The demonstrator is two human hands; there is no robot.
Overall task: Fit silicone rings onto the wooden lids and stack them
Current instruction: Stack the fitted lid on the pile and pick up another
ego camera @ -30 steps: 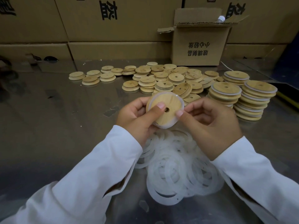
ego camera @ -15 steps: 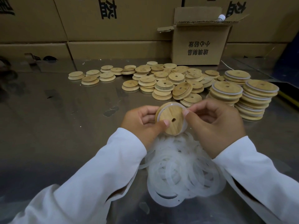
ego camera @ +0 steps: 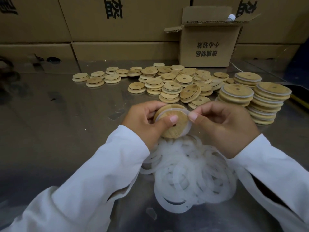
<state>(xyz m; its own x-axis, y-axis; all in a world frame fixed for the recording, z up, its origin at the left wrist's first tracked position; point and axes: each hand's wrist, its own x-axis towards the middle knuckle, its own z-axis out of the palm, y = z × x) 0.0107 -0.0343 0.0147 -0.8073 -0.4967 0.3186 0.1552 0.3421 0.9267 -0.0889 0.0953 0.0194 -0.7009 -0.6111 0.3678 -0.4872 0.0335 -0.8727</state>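
Observation:
A round wooden lid with a small centre hole is held above the table, gripped by my left hand with the thumb across its face. A translucent silicone ring lies around the lid's edge. My right hand pinches that ring at the lid's right side. A heap of loose white silicone rings lies on the steel table under my hands. Bare wooden lids are spread behind. Three stacks of ringed lids stand at the right.
The steel table runs left and forward. An open cardboard box stands behind the lids, and large cartons line the back. The table's right edge lies just past the stacks.
The lid has tipped and turned in my hands and sunk slightly toward me. My right fingers have shifted along its rim to pinch the ring at the right side.

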